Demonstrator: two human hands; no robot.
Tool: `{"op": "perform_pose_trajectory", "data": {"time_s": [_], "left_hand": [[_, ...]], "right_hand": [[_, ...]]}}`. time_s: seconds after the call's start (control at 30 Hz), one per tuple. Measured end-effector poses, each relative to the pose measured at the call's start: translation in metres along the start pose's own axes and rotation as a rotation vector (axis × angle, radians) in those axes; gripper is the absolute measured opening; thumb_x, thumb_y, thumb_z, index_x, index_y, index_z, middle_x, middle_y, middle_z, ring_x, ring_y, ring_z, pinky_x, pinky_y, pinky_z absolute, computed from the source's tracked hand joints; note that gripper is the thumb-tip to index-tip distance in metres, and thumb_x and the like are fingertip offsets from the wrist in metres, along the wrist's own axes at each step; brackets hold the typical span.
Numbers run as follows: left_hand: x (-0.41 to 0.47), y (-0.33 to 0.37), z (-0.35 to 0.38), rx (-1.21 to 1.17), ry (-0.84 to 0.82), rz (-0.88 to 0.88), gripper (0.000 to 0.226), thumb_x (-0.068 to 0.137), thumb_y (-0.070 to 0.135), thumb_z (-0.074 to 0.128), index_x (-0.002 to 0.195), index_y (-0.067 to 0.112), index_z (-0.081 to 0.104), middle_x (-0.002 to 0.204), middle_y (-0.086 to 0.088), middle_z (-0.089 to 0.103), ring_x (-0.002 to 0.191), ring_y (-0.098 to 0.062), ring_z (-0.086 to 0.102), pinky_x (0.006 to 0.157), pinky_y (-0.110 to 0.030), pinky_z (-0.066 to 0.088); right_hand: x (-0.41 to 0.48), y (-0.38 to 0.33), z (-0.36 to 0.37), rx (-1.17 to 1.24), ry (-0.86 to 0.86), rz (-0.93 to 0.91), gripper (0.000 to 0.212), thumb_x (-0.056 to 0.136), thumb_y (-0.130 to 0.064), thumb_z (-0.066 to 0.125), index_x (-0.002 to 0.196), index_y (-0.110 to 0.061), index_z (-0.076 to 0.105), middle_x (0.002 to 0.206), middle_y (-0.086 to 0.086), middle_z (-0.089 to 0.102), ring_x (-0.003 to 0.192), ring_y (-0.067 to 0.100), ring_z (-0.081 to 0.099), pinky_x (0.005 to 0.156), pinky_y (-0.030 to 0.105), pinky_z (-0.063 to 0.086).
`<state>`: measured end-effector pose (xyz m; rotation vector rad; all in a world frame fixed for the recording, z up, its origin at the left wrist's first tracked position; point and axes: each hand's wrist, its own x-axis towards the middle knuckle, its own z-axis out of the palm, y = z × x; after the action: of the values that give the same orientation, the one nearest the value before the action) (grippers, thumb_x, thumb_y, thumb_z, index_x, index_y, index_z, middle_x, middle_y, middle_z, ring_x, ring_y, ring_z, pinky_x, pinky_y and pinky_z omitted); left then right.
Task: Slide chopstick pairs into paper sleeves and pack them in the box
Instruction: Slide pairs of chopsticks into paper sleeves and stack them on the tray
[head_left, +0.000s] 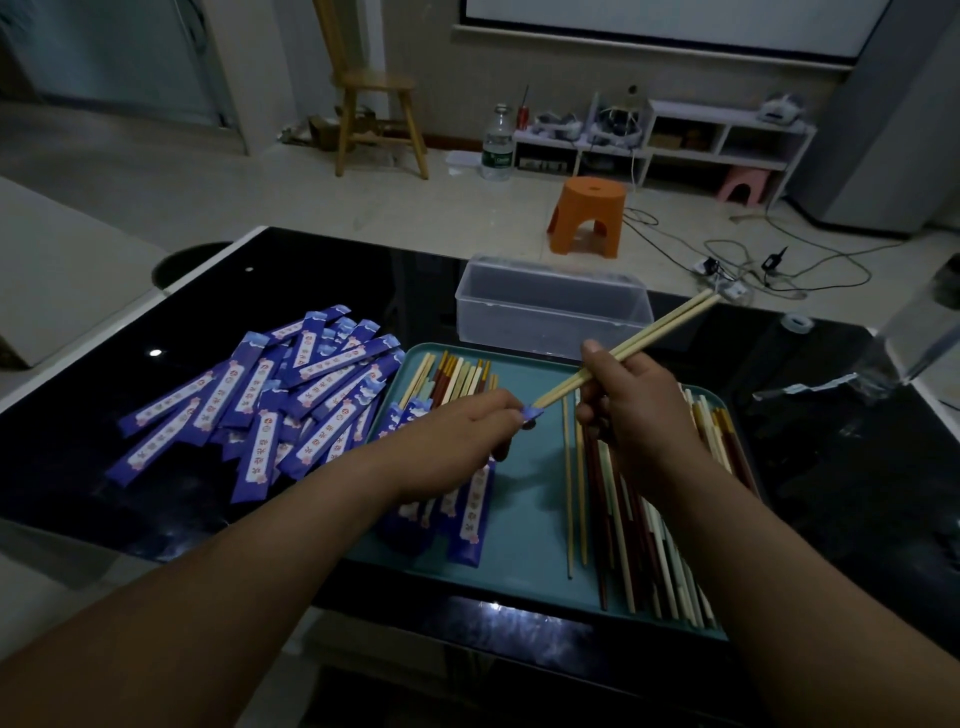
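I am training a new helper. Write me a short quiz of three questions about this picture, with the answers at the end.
1. True or false: the right hand grips a pale chopstick pair.
2. Seen from the teal tray, where does the loose pile of purple paper sleeves lie?
A) to its left, on the black table
B) to its right
C) under it
3. Short answer: what do the fingers of the left hand pinch?

Key
1. True.
2. A.
3. A single sleeve, held by its open end at the chopstick tips.
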<state>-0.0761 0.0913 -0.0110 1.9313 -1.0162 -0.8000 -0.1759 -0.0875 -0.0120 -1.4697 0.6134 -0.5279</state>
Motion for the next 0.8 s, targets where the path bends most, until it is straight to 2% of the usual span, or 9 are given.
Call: {"op": "perform_pose_trajectory", "data": {"time_s": [0.1,0.23,0.33,0.43,0.63,0.7,0.8], "left_hand": [[0.003,0.0,0.002,-0.181,-0.008,-0.046,0.019,0.107,0.032,0.052,0.109,0.018,0.063,0.076,0.007,0.059,0.065,-0.01,0.05,0.067,-0.03,0.043],[0.003,-0.001,0.006,-0.416,-0.059,-0.1,0.01,0.108,0.017,0.052,0.104,0.009,0.058,0.087,-0.012,0.071,0.067,-0.023,0.063,0.069,-0.038,0.053],[0.002,0.0,0.006,-0.448,-0.101,-0.111,0.01,0.108,0.015,0.051,0.104,0.009,0.057,0.088,-0.014,0.072,0.066,-0.023,0.064,0.068,-0.039,0.052],[0.002,-0.001,0.008,-0.473,-0.11,-0.125,0.01,0.109,0.014,0.05,0.104,0.008,0.057,0.087,-0.014,0.07,0.063,-0.02,0.062,0.065,-0.034,0.052],[0.005,-0.004,0.009,-0.506,-0.09,-0.133,0.01,0.109,0.016,0.05,0.104,0.009,0.057,0.089,-0.015,0.069,0.065,-0.021,0.061,0.066,-0.035,0.05],[0.005,-0.004,0.009,-0.513,-0.077,-0.137,0.011,0.109,0.014,0.05,0.101,0.01,0.056,0.085,-0.013,0.069,0.063,-0.02,0.06,0.064,-0.033,0.05],[0.004,-0.006,0.008,-0.494,-0.086,-0.15,0.01,0.109,0.014,0.05,0.103,0.008,0.057,0.084,-0.011,0.07,0.062,-0.019,0.06,0.063,-0.033,0.05]], "right_hand": [[-0.001,0.001,0.002,-0.005,-0.06,0.027,0.025,0.103,-0.034,0.062,0.098,-0.01,0.062,0.07,0.002,0.057,0.056,0.013,0.054,0.052,0.027,0.041],[-0.003,0.005,0.006,-0.022,-0.226,0.09,0.027,0.101,-0.037,0.064,0.099,-0.01,0.064,0.068,0.0,0.051,0.058,0.014,0.046,0.055,0.028,0.036],[0.001,0.004,0.004,-0.039,-0.157,0.104,0.037,0.103,-0.044,0.058,0.103,-0.008,0.064,0.06,-0.005,0.047,0.056,0.012,0.044,0.055,0.028,0.036],[0.007,0.003,-0.003,0.023,-0.076,0.113,0.032,0.106,-0.04,0.054,0.097,-0.01,0.064,0.058,-0.006,0.046,0.055,0.012,0.042,0.054,0.027,0.034],[-0.002,0.011,0.009,-0.065,-0.294,0.192,0.034,0.103,-0.041,0.059,0.104,-0.008,0.067,0.063,-0.005,0.055,0.054,0.01,0.045,0.055,0.026,0.037],[0.002,0.009,0.009,-0.055,-0.214,0.169,0.037,0.104,-0.044,0.058,0.111,-0.008,0.065,0.069,-0.002,0.054,0.054,0.009,0.045,0.054,0.026,0.037],[0.013,0.005,-0.004,-0.023,0.025,0.069,0.031,0.107,-0.038,0.054,0.13,-0.017,0.055,0.095,0.009,0.065,0.064,0.015,0.056,0.055,0.028,0.044]]}}
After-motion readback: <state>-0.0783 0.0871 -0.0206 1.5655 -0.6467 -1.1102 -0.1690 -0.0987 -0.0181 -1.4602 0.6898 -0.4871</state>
